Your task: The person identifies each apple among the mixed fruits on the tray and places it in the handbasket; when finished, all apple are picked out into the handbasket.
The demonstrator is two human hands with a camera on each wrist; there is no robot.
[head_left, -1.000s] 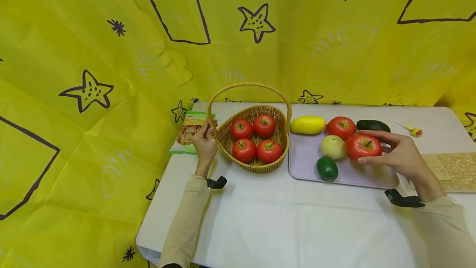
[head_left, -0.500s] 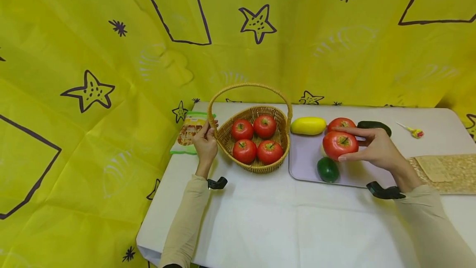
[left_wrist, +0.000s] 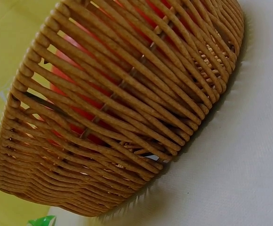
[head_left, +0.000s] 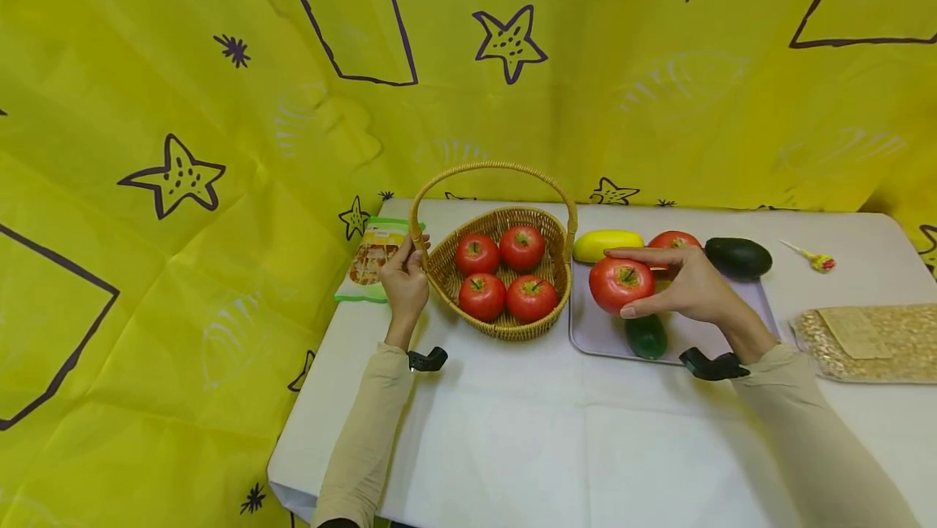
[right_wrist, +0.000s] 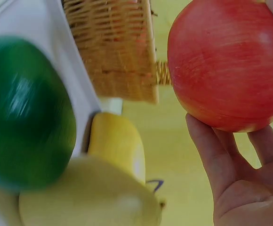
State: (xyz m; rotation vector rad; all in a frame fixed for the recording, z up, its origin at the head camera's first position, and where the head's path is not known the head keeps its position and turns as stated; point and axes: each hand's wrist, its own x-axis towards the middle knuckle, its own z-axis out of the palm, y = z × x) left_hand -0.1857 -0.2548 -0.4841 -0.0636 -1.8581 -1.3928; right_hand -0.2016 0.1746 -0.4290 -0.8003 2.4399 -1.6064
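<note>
My left hand [head_left: 405,282] grips the left base of the handle on a wicker basket [head_left: 518,334]. Several red apples [head_left: 481,297] lie in that basket, and their red shows through the weave [left_wrist: 127,94] in the left wrist view. Between the thumb and fingers of my right hand [head_left: 688,288] is another red apple [head_left: 621,284], held up over the left part of a pale purple tray [head_left: 600,341]. In the right wrist view this held apple [right_wrist: 230,66] fills the upper right, with fingers beneath it.
On the tray lie a yellow oval fruit [head_left: 603,245], a red apple [head_left: 673,240], a dark green fruit [head_left: 738,258], a green fruit [head_left: 647,338] and a pale round fruit [right_wrist: 89,197]. A lollipop [head_left: 816,259] and a bag of grain [head_left: 871,341] sit right, a snack bag [head_left: 366,264] left.
My right hand has carried its apple leftward across the tray toward the basket, uncovering more of the dark green fruit. The left hand stays on the basket handle.
</note>
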